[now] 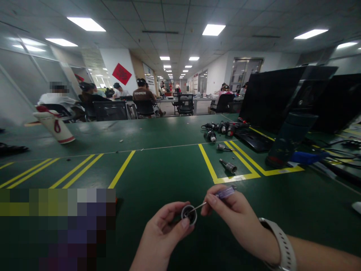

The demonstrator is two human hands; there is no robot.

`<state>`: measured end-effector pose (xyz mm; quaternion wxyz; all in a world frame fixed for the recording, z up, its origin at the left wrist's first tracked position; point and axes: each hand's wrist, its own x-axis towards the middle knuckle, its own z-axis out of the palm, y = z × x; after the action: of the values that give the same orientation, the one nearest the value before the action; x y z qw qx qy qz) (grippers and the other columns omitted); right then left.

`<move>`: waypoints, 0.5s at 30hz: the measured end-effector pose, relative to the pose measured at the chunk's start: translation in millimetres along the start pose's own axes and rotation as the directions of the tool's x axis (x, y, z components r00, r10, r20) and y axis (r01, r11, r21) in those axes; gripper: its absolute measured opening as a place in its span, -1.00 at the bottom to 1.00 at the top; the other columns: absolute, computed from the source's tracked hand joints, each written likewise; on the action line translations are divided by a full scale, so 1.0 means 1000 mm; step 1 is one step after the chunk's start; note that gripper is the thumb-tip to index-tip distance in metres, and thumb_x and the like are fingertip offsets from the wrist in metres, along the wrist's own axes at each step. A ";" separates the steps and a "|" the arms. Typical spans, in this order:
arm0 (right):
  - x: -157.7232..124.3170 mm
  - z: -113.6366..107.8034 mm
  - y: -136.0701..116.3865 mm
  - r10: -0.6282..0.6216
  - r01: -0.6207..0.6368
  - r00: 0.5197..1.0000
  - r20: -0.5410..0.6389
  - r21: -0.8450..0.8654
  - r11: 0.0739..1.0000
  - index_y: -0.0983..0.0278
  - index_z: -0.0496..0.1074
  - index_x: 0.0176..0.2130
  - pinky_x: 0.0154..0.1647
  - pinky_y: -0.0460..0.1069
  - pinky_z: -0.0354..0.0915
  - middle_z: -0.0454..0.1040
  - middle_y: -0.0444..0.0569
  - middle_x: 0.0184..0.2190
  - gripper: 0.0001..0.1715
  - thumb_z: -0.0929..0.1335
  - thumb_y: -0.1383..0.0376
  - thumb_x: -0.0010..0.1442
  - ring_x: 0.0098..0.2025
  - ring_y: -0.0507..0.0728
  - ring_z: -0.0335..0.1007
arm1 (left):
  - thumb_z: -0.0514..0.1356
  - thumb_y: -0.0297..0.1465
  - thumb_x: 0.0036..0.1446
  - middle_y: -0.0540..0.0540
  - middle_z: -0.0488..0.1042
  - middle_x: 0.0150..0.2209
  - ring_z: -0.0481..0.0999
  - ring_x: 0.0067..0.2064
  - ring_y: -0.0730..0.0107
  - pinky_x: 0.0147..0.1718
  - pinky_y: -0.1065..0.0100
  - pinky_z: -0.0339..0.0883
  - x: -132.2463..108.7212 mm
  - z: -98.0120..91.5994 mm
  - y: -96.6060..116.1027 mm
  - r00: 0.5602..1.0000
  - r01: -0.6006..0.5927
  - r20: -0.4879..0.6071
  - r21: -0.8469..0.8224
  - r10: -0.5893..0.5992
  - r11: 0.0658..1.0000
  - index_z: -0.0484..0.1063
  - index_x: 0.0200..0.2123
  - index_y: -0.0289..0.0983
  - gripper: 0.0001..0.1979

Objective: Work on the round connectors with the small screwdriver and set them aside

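Observation:
My left hand (pixel 166 229) is closed around a small round metal cup-like part (pixel 192 223), its open end facing me. In my right hand (pixel 229 210) is a screwdriver (pixel 225 192) with a clear purple handle and a thin shaft. The shaft's tip reaches into the opening of the round part; whether it touches anything inside I cannot tell. Beyond my hands, a metal part with a narrow stem and a wide cylindrical end (pixel 230 166) lies inside a yellow-taped area. A similar smaller part (pixel 222 147) lies behind it.
Several metal chuck-like parts and dark tools (pixel 211 136) lie at the back. A dark bottle (pixel 291 139) and black monitor (pixel 267 98) stand right, near cables and a blue object (pixel 310 156). A white cup (pixel 55 126) stands left on the green table (pixel 163 169). People sit beyond.

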<state>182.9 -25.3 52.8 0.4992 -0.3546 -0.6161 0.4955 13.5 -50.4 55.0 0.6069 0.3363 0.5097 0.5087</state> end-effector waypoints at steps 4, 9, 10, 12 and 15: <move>0.002 0.003 0.007 0.090 -0.079 0.995 -0.033 0.236 0.968 0.30 0.40 -0.34 -0.30 -0.03 0.32 0.50 -0.12 -0.49 -0.79 0.36 0.19 0.19 -0.40 0.04 0.42 | 0.42 -0.39 -0.25 -0.19 0.61 -0.22 0.57 -0.16 0.11 -0.20 0.23 0.48 0.003 0.000 0.001 0.999 -0.027 -0.047 0.005 0.027 1.000 0.55 -0.30 -0.33 -0.66; 0.003 0.005 0.007 0.201 -0.158 0.978 -0.059 0.416 0.895 0.33 0.41 -0.38 -0.36 -0.04 0.31 0.52 -0.07 -0.50 -0.72 0.41 0.14 0.11 -0.43 0.04 0.41 | 0.42 -0.43 -0.26 -0.19 0.59 -0.19 0.57 -0.16 0.08 -0.23 0.20 0.50 0.003 0.001 0.002 0.996 -0.003 -0.089 -0.044 -0.001 0.999 0.56 -0.27 -0.34 -0.64; 0.004 0.005 0.007 0.226 -0.177 0.972 -0.060 0.442 0.879 0.33 0.41 -0.38 -0.37 -0.05 0.31 0.53 -0.06 -0.50 -0.71 0.43 0.14 0.09 -0.44 0.04 0.41 | 0.41 -0.44 -0.25 -0.19 0.60 -0.19 0.57 -0.16 0.09 -0.22 0.20 0.50 0.002 0.001 0.002 0.996 0.003 -0.092 -0.052 -0.008 0.999 0.56 -0.26 -0.34 -0.64; 0.005 0.004 0.005 0.256 -0.198 0.965 -0.058 0.479 0.855 0.34 0.42 -0.38 -0.38 -0.05 0.31 0.54 -0.05 -0.50 -0.70 0.45 0.14 0.06 -0.45 0.04 0.41 | 0.42 -0.44 -0.23 -0.19 0.60 -0.20 0.57 -0.16 0.11 -0.16 0.19 0.48 0.001 0.001 0.003 0.995 0.009 -0.096 -0.060 -0.015 0.998 0.55 -0.23 -0.34 -0.61; 0.007 0.003 0.003 0.241 -0.177 0.968 -0.067 0.494 0.851 0.33 0.43 -0.37 -0.38 -0.07 0.31 0.54 -0.05 -0.50 -0.71 0.45 0.15 0.06 -0.44 0.03 0.42 | 0.43 -0.43 -0.23 -0.20 0.62 -0.23 0.58 -0.16 0.11 -0.08 0.16 0.43 0.001 0.000 0.003 0.994 0.011 -0.103 -0.063 -0.018 0.998 0.54 -0.18 -0.36 -0.56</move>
<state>178.4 -18.8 51.5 0.5530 -0.3139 -0.3973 0.6617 13.1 -49.0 57.7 0.5934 0.2866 0.5268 0.5368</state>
